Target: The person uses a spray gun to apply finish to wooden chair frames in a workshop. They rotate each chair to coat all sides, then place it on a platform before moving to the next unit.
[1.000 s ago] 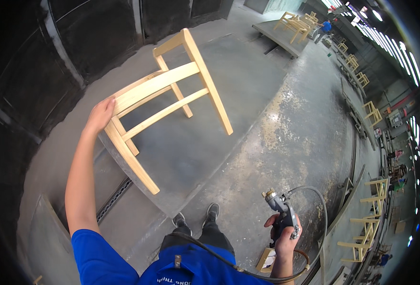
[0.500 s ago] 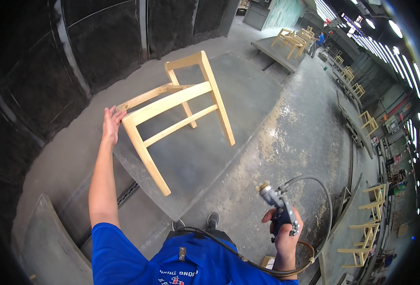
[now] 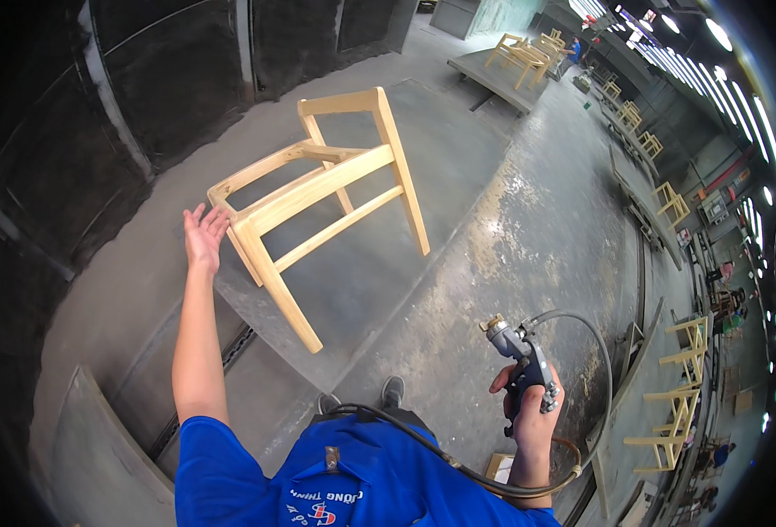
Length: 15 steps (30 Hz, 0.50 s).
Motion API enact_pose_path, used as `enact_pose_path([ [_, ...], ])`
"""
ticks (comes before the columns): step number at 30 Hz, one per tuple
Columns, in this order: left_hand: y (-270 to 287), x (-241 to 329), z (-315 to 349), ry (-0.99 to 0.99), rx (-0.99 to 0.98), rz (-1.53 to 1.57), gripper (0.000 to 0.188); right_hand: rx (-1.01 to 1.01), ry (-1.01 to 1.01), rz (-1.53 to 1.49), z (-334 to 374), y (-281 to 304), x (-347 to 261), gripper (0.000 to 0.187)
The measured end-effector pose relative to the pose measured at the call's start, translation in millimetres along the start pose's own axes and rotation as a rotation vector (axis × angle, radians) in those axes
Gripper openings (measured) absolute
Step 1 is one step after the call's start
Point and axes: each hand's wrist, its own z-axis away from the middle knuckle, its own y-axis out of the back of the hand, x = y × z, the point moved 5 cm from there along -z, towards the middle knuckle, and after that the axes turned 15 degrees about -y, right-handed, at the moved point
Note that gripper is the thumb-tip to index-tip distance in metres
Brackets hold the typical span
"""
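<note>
A bare light-wood chair frame without a seat panel stands on a flat grey platform in front of me. My left hand is at the frame's near left corner, palm up and fingers spread. Its fingertips are right by the wood; whether they touch it I cannot tell. In my right hand, off to the right of the chair, is a spray gun with a metal head and dark body. The gun's nozzle end points up and left, apart from the chair. A dark hose loops from it.
Dark wall panels rise at the left. More wooden chair frames stand on a platform at the far end and along the right side. A person in blue is far off. The hose crosses my waist.
The chair frame has turned, so its seat opening and another leg show more. My left hand has rolled palm up, with its fingers spread. The spray gun stays in my right hand.
</note>
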Motion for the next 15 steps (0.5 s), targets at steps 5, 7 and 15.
enact_pose_path([
  [5,21.1,-42.0,-2.1,0.291,0.280,-0.167,0.087,0.030,0.028,-0.029,3.2,-2.5,-6.8,0.072],
  [7,20.5,-73.4,1.3,0.572,0.411,-0.119,0.094,0.076,0.030,-0.014,5.3,-3.8,-10.2,0.072],
  [15,4.3,-109.9,4.3,0.600,0.236,0.072,0.049,0.162,-0.175,-0.055,6.7,-8.0,-31.7,0.061],
])
